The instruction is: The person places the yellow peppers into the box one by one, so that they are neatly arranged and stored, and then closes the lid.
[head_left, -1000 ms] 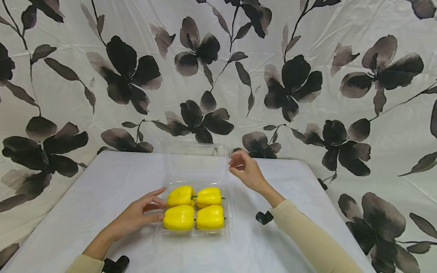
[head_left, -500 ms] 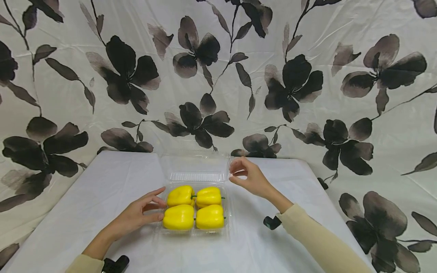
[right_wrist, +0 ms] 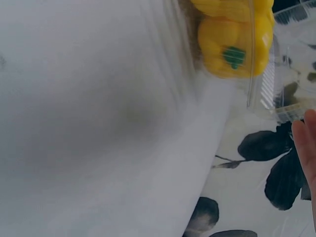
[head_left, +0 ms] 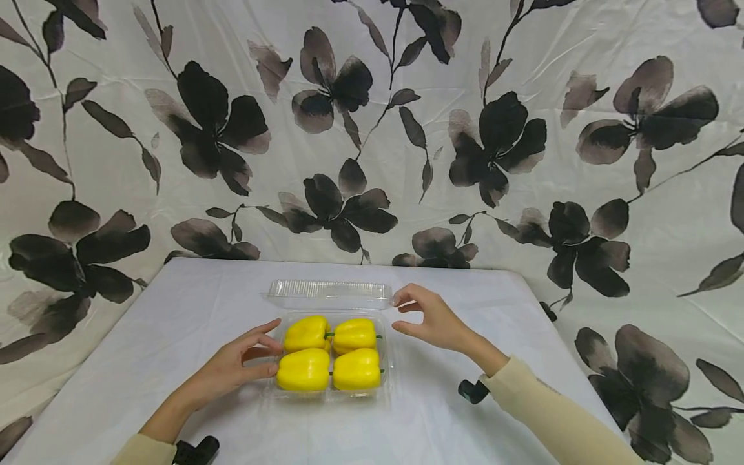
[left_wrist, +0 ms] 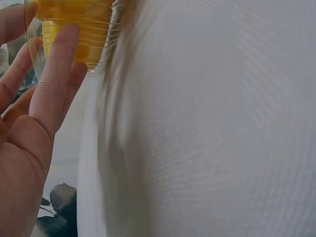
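A clear plastic clamshell box (head_left: 388, 387) stands on the white table with several yellow bell peppers (head_left: 303, 370) in it, laid in two rows. Its hinged lid (head_left: 331, 294) leans far back behind the tray, low over the tabletop. My left hand (head_left: 232, 358) rests its spread fingers against the box's left side. In the left wrist view, the fingertips (left_wrist: 66, 37) touch the ribbed wall, with yellow showing through it. At the lid's right end is my right hand (head_left: 433, 316), fingers loosely bent and thumb apart. The right wrist view shows its fingertips (right_wrist: 299, 129) right by the lid's corner.
A white cloth covers the table (head_left: 203, 310), whose back edge runs just behind the lid. Beyond it hangs a pale curtain (head_left: 418, 174) printed with dark flowers. A dark wrist device (head_left: 473, 391) sits under the right sleeve, another (head_left: 197, 450) by the left.
The lid has swung back and down from nearly upright. My right hand has come down and slightly towards me alongside it. The left hand and the peppers have stayed in place.
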The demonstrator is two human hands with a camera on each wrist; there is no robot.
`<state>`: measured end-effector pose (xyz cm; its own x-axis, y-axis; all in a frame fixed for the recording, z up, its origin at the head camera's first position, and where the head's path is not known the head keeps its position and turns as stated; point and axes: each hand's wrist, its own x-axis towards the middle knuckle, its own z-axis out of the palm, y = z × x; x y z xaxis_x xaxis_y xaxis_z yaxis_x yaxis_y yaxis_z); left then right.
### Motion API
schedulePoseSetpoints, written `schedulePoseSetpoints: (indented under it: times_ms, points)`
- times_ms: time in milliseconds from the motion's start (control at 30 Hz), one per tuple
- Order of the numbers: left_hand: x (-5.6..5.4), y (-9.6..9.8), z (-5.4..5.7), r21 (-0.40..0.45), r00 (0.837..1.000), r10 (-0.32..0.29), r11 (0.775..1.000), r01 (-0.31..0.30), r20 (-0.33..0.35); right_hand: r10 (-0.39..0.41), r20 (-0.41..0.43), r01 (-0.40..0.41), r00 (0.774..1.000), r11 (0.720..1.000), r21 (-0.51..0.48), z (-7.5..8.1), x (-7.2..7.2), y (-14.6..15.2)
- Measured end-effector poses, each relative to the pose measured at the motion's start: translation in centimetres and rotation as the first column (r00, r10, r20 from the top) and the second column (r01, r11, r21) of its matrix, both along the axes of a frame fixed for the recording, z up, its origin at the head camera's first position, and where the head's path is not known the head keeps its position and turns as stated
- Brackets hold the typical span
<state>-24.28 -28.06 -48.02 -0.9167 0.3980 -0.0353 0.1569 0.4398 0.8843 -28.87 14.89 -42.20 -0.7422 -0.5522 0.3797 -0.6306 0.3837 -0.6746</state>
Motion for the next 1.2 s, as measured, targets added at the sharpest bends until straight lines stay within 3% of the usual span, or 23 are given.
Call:
schedulePoseSetpoints:
  times_ms: [467,700,967,1200]
  points:
    - [0.1,-0.1,0.1,0.001,1.0,-0.006,1.0,0.006,-0.02,0.068,-0.093,-0.063,0.993,0.996,0.059,-1.1,1.1,0.3]
    - [0.0,0.0,0.0,0.001,0.998,0.047,0.999,-0.048,0.052,0.07,-0.143,-0.063,0.987,0.997,0.051,-2.1,1.6,0.4]
    - [0.1,-0.1,0.0,-0.014,0.996,0.048,0.999,-0.047,0.07,0.083,-0.181,-0.075,0.98,0.996,0.052,-2.8,2.4,0.5]
    - [0.0,-0.2,-0.2,-0.05,0.999,0.046,0.998,-0.045,0.025,0.096,-0.168,-0.088,0.981,0.994,0.058,-3.7,3.2,0.6]
